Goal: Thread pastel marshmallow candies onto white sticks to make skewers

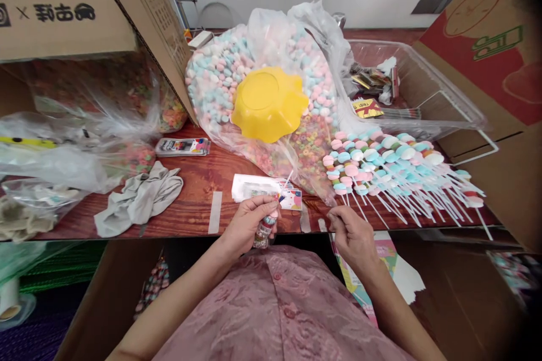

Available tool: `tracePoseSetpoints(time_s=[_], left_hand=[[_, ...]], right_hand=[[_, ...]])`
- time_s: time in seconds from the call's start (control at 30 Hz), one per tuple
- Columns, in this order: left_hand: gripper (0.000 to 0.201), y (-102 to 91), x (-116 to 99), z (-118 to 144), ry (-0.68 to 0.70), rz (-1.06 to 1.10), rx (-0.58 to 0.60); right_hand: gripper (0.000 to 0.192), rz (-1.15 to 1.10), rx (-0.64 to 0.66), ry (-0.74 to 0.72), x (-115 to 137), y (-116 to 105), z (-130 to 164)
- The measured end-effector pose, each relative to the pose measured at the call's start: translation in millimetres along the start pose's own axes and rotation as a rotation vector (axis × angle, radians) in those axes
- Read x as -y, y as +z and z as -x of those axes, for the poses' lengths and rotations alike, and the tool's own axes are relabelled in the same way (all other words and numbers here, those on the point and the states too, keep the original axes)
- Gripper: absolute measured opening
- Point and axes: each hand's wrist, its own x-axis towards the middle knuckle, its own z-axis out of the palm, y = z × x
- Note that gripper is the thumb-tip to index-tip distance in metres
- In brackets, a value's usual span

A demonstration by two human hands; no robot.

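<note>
My left hand [254, 223] is closed around a wrapped candy skewer [263, 232], just in front of the table edge. Its clear printed wrapper hangs below my fingers, and the white stick [290, 176] points up past my thumb. My right hand [350, 234] is apart from it, at the table edge, with thumb and fingers pinched together; whatever might be between them is too small to make out. Beyond my left hand lies a stack of printed clear wrappers [254, 189]. To the right, many unwrapped candy skewers [393, 161] with pastel sweets are piled, sticks toward me.
A yellow wavy bowl [271, 104] rests upside down on a big clear bag of sweets [212, 79]. A clear plastic bin [440, 90] holds small packets. Cardboard boxes [169, 39] flank the table. Grey gloves [139, 200] and a wrapper pack [182, 146] lie at left.
</note>
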Motion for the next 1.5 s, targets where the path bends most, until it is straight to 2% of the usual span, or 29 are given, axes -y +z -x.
tracePoseSetpoints(time_s=[0.2,0.33,0.43,0.57,0.67,0.8,0.9,1.03,1.13,1.23,1.37,1.5], left_hand=[[0.031,-0.3,2.3,4.2,-0.013,-0.042,-0.055],[0.029,3.4,5.0,4.0,-0.011,-0.009,-0.065],[0.029,-0.6,7.8,4.0,-0.001,0.003,-0.080],[0.028,-8.3,8.4,4.7,0.002,0.025,-0.085],[0.026,-5.5,5.7,2.1,-0.034,0.046,0.006],[0.028,9.4,4.8,-8.4,-0.148,0.068,0.162],[0.034,23.1,10.3,-16.0,-0.218,0.041,0.217],[0.034,37.1,21.7,-19.8,-0.227,0.082,0.248],[0.033,38.6,26.0,-20.8,-0.184,0.124,0.215],[0.032,32.2,23.4,-21.6,-0.158,0.106,0.169],[0.030,23.5,14.3,-18.5,-0.158,0.009,0.216],[0.025,23.5,7.3,-12.5,-0.090,-0.126,0.303]], right_hand=[[0.017,0.324,0.023,-0.021,-1.0,9.8,0.8],[0.021,0.431,0.089,0.018,1.4,18.7,-7.0],[0.021,0.380,0.070,0.038,-0.5,17.0,-7.2],[0.016,0.167,-0.050,-0.020,-1.2,6.5,-2.5],[0.013,0.091,-0.080,-0.084,3.1,2.1,-2.2],[0.015,0.114,-0.071,-0.243,8.2,5.7,-7.1],[0.016,0.163,-0.072,-0.342,9.7,9.7,-11.3],[0.018,0.163,-0.070,-0.367,10.7,12.3,-14.0],[0.017,0.133,-0.086,-0.315,10.7,12.6,-13.6],[0.016,0.009,-0.054,-0.199,11.9,9.8,-13.1],[0.012,-0.417,0.148,0.045,17.2,-0.5,-18.4],[0.025,-0.786,0.405,0.264,22.6,-9.7,-30.9]])
